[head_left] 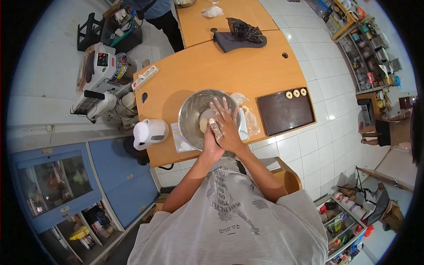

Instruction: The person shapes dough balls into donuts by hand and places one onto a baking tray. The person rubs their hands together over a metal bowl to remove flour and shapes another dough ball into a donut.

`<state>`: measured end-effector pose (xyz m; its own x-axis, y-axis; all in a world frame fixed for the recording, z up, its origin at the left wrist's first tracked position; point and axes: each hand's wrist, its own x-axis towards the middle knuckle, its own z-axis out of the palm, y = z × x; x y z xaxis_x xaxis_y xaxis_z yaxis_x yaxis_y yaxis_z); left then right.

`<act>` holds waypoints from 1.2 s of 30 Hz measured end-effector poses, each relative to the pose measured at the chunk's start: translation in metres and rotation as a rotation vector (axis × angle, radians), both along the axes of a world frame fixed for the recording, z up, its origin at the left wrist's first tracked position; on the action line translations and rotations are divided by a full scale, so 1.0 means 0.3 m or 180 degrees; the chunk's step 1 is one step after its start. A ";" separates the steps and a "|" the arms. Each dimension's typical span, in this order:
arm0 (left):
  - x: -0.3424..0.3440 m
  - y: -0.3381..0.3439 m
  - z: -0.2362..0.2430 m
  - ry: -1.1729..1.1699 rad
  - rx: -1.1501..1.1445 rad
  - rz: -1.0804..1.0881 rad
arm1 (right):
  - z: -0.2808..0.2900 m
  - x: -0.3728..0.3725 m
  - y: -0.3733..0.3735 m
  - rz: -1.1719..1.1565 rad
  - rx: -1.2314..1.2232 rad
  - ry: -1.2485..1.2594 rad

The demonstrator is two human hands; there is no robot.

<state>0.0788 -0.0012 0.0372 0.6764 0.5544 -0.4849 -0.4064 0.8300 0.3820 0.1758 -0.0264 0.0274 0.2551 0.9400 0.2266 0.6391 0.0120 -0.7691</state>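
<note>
A steel mixing bowl (189, 110) sits near the table's front edge, with a pale dough lump (203, 124) inside it. Over the bowl, my right hand (229, 128) lies across my left hand (211, 145), its fingers stretched and spread. Both are smeared with pale, sticky residue. My left hand's fingers are largely covered, and whether anything lies between the palms is hidden. A white object (243, 126), partly covered, and a clear plastic bag (252, 121) are beside the bowl.
On the wooden table (212, 70) are a white kettle (150, 131), a power strip (145, 77), a dark tray (285, 118) with three dough rings, and a black bag (245, 31). Mixers (99, 70) stand left. A person (165, 22) stands beyond; another person's legs (371, 134) show right.
</note>
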 end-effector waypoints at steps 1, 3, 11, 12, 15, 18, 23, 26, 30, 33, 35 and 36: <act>-0.023 0.037 -0.030 -0.0012 0.0022 -0.0013 | 0.003 -0.034 0.015 -0.0013 0.0022 -0.0012; -0.074 0.119 -0.117 -0.0215 0.0422 0.0060 | 0.018 -0.118 0.018 0.0056 -0.0057 -0.0096; -0.283 0.290 -0.067 -0.0143 0.0090 0.0114 | 0.031 -0.281 0.001 0.0799 -0.0063 0.0178; -0.307 0.301 -0.062 -0.0157 0.0102 0.0109 | 0.012 -0.270 0.000 0.1087 -0.0171 0.0228; -0.346 0.319 -0.030 -0.0051 0.0120 -0.0177 | -0.092 -0.297 -0.016 0.0503 -0.0471 0.0809; -0.390 0.313 -0.044 0.0078 0.0092 -0.0434 | -0.015 -0.376 0.027 -0.0039 0.0051 0.1059; -0.447 0.298 -0.062 0.0136 -0.0378 -0.0661 | -0.098 -0.457 0.028 -0.0518 0.0267 0.0278; -0.466 0.292 -0.076 0.0153 -0.0161 -0.0845 | -0.104 -0.481 0.020 -0.0581 -0.0029 0.0411; -0.473 0.317 -0.128 -0.0147 -0.0116 -0.0718 | -0.054 -0.464 0.046 -0.0520 0.0396 -0.0178; -0.494 0.374 -0.174 -0.0363 0.0143 -0.0617 | 0.016 -0.459 0.038 -0.0449 0.0302 -0.0311; -0.477 0.386 -0.078 -0.0307 0.0396 -0.0459 | 0.017 -0.442 0.016 -0.0725 0.0408 -0.0067; -0.469 0.392 -0.030 -0.0301 0.0384 -0.0484 | 0.007 -0.432 0.003 -0.0750 0.0396 -0.0061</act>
<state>-0.0620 0.1163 0.0281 0.7960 0.4927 -0.3516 -0.3187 0.8350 0.4485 0.0461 -0.0256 0.0296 0.4581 0.8197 0.3437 0.6499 -0.0450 -0.7587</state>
